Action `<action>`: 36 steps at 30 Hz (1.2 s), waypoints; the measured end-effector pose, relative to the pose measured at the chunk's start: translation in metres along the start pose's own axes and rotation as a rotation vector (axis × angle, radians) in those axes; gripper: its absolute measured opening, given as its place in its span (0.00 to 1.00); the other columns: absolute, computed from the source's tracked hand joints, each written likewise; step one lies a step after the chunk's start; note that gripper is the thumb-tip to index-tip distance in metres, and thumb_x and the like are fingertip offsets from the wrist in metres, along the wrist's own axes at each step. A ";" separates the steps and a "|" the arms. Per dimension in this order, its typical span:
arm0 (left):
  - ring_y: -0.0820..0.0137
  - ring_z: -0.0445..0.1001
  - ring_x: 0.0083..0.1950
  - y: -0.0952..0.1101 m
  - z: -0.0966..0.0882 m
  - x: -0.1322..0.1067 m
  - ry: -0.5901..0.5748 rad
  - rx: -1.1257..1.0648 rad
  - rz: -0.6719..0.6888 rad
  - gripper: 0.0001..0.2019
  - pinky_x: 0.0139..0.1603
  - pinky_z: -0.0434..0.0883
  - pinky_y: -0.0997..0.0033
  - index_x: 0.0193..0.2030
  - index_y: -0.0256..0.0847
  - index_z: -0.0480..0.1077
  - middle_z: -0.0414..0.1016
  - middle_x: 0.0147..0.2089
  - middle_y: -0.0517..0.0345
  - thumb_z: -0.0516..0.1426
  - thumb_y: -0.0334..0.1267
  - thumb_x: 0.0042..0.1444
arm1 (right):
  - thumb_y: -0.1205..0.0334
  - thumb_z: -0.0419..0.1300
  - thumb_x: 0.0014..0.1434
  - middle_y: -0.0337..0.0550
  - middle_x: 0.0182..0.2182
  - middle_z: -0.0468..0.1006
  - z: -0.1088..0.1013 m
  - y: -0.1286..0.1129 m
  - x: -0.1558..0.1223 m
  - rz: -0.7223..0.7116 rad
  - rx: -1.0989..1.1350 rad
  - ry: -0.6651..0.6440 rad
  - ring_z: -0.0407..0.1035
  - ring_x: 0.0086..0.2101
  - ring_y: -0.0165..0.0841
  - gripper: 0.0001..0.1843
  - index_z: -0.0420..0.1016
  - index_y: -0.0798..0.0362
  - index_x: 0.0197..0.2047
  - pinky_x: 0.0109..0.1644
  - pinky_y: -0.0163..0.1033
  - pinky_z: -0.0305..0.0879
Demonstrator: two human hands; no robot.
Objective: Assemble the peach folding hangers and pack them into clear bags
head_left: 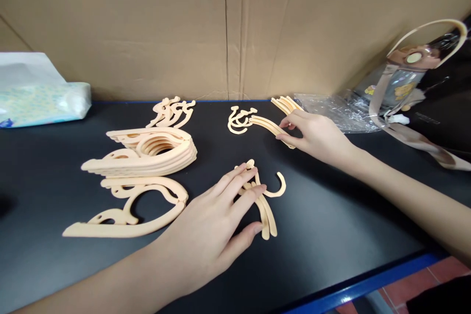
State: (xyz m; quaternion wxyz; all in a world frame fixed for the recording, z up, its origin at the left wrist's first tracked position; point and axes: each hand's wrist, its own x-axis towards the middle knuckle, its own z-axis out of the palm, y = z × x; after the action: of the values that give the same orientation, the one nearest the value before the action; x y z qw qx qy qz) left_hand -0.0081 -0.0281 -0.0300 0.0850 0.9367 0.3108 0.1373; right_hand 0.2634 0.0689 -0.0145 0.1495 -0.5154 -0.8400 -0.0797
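My left hand (221, 216) lies over a few cream plastic hanger parts at the table's middle, its fingers stretched out and touching them. Two curved hanger arms (268, 216) and a hook (277, 187) stick out past the fingertips; the rest is covered by the fingers. Farther back, my right hand (312, 132) pinches the near end of a small bunch of curved hanger arms (267, 124) between thumb and fingers. Several loose hooks (239, 120) lie just left of that bunch. More curved arms (285, 103) rest behind my right hand.
At left stand stacked folding hangers (176, 157), with another folded hanger (147, 228) in front. Smaller hanger parts (171, 112) lie behind them. A tissue pack (44, 100) is at far left. Clear plastic wrap (331, 110) and a strapped bottle (401, 78) are at right; cardboard (165, 29) closes the back.
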 end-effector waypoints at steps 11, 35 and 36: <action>0.54 0.56 0.73 0.000 -0.002 0.002 -0.007 0.041 0.014 0.21 0.63 0.71 0.48 0.65 0.36 0.64 0.61 0.71 0.41 0.48 0.40 0.70 | 0.60 0.58 0.61 0.45 0.38 0.81 -0.021 -0.009 -0.016 0.078 0.071 -0.204 0.75 0.34 0.38 0.10 0.77 0.53 0.43 0.36 0.41 0.65; 0.58 0.63 0.69 -0.002 -0.004 0.004 0.128 0.108 0.074 0.19 0.70 0.63 0.49 0.62 0.36 0.66 0.70 0.64 0.48 0.47 0.28 0.66 | 0.67 0.52 0.65 0.47 0.46 0.77 -0.009 -0.017 -0.013 -0.333 0.351 -0.171 0.72 0.46 0.37 0.14 0.74 0.54 0.51 0.47 0.41 0.69; 0.55 0.63 0.69 -0.003 -0.004 0.006 0.146 0.147 0.055 0.18 0.70 0.62 0.43 0.60 0.35 0.68 0.72 0.63 0.47 0.48 0.31 0.67 | 0.68 0.53 0.65 0.47 0.45 0.77 -0.009 -0.018 -0.013 -0.335 0.358 -0.178 0.72 0.45 0.37 0.13 0.74 0.54 0.50 0.47 0.41 0.69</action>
State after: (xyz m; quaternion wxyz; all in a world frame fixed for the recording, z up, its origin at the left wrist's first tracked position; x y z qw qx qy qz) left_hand -0.0067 -0.0221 -0.0256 -0.0108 0.9360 0.2998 0.1844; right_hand 0.2542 0.0474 -0.0097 0.1485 -0.3392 -0.9243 0.0922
